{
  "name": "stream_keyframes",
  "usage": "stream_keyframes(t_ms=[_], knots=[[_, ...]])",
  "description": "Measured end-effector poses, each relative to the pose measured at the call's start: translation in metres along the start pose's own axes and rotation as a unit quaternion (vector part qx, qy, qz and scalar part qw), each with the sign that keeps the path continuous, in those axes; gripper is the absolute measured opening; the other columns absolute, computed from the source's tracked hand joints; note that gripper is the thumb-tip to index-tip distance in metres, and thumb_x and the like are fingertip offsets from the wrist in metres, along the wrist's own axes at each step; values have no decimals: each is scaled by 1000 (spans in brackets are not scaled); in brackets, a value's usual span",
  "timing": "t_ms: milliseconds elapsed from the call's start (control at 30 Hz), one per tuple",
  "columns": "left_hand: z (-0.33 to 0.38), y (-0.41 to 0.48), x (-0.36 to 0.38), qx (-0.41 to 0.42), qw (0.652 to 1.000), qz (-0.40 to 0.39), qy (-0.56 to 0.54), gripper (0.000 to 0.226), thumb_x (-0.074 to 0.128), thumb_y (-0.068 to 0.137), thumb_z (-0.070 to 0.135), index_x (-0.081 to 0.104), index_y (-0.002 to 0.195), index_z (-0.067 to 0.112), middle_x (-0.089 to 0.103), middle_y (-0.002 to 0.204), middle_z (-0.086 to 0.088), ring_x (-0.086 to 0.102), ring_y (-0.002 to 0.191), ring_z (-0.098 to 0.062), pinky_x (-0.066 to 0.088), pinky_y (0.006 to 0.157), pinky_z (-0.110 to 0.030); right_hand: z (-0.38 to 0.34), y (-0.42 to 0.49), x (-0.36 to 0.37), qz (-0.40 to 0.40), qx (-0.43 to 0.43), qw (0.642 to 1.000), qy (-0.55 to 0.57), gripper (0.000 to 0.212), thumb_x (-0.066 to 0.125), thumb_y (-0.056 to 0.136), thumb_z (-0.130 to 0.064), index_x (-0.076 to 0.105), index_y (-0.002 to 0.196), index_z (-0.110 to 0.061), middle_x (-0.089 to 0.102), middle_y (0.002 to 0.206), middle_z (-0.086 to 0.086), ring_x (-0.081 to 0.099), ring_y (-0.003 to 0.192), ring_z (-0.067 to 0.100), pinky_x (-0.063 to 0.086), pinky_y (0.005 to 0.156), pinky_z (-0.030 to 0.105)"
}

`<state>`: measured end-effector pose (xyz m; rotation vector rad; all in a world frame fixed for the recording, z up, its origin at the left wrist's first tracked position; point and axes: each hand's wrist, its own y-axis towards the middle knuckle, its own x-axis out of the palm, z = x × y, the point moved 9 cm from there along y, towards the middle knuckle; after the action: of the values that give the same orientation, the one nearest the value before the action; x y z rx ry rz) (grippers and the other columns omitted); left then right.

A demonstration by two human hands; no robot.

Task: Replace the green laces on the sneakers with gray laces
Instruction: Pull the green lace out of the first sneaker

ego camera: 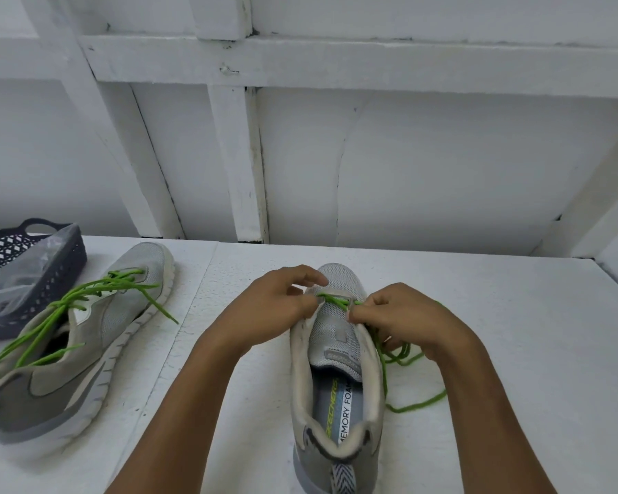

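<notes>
I pinch the green lace [336, 300] with both hands' fingers [354, 317] at the sneaker [334, 351]'s last eyelets; yanking could snag it.

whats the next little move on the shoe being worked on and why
Probably draw the green lace out of the last eyelets near the toe. On the sneaker between the hands it crosses only once there, with the rest lying loose to the shoe's right, and the right hand and left hand both pinch at that crossing.
</notes>
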<state>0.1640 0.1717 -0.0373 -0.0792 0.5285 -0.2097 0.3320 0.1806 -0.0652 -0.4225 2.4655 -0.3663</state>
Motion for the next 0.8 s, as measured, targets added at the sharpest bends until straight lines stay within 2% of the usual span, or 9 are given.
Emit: stream_keyframes(t_ms=[67, 133, 233, 300, 400, 533, 667, 800], knots=[[6, 4, 1, 21, 999, 3, 35, 26, 61, 79, 30, 69, 101, 43, 62, 119, 18, 60, 105, 1, 50, 92, -28, 0, -1, -2, -4, 0, 1000, 17, 16, 68, 84, -25, 63, 77, -11, 54, 69, 7, 55, 60, 16, 50, 58, 28], [14, 8, 2, 43, 996, 3, 81, 18, 65, 87, 27, 71, 99, 40, 61, 118, 17, 57, 111, -1, 45, 94, -27, 0, -1, -4, 5, -2, 1000, 25, 17, 69, 82, -23, 67, 77, -7, 54, 67, 8, 57, 59, 16, 49, 60, 31], [29, 17, 8, 72, 981, -3, 182, 15, 68, 89, 29, 74, 102, 31, 60, 119, 9, 55, 113, -8, 45, 95, -30, 2, -1, -7, 11, 0, 999, 53, 38, 70, 72, -24, 63, 76, 13, 55, 65, 11, 57, 59, 20, 46, 63, 34], [34, 24, 15, 76, 967, -27, 243, 18, 70, 86, 31, 74, 103, 29, 59, 119, 5, 58, 108, -14, 49, 93, -34, 3, 0, -7, 11, -1, 998, 63, 33, 69, 77, -16, 64, 80, 16, 59, 63, 10, 60, 56, 19, 49, 62, 30], [33, 35, 24, 69, 945, -65, 313, 20, 73, 83, 35, 75, 103, 30, 61, 115, 2, 61, 102, -18, 52, 88, -35, 2, -1, -6, 11, -1, 998, 59, 22, 64, 84, -6, 67, 81, 16, 60, 56, 5, 61, 48, 14, 49, 53, 20], [37, 43, 30, 100, 934, -57, 339, 12, 74, 81, 30, 74, 92, 29, 60, 111, 2, 61, 100, -19, 53, 86, -37, 2, -1, -7, 18, 5, 998, 62, 18, 64, 84, -5, 69, 75, 10, 57, 49, -1, 58, 44, 10, 46, 50, 18], [37, 45, 34, 139, 925, -51, 350, 10, 67, 87, 25, 74, 95, 22, 59, 121, 0, 57, 110, -20, 49, 92, -39, 2, -2, -7, 19, 5, 998, 57, 16, 64, 84, -8, 67, 69, -2, 57, 50, -1, 60, 47, 12, 47, 60, 25], [33, 47, 17, 160, 930, 21, 330, 12, 59, 92, 20, 67, 92, 11, 58, 122, -1, 54, 113, -19, 48, 91, -38, 4, -2, -8, 18, 7, 998, 56, 14, 66, 84, -12, 67, 72, -4, 58, 56, 3, 65, 53, 16, 49, 71, 35]])
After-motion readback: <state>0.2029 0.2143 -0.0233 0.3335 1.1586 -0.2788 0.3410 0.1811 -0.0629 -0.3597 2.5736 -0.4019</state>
